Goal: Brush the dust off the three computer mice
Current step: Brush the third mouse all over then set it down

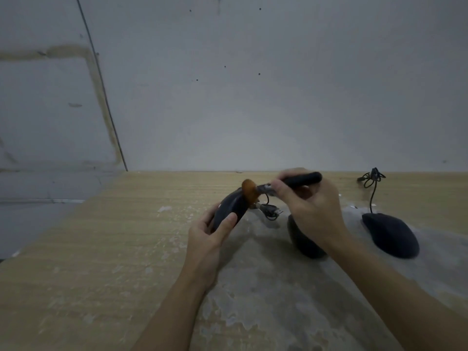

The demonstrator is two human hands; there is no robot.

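Left hand (pixel 210 231) pinching first mouse (pixel 231 207) above table (pixel 101 236) centre; right hand (pixel 307 206) gripping brush (pixel 253 191), bristles seemingly touching. Risk: dangling cable (pixel 272 211) snagging bristles, loosening hold.

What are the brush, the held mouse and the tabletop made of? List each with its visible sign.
Brush: brown bristle head, probably soft fibre; silvery ferrule looks metal; black handle, plastic or wood, unclear.
Held mouse: dark matte shell, likely plastic.
Tabletop: pale wood-grain surface, worn and patchy, possibly laminate.
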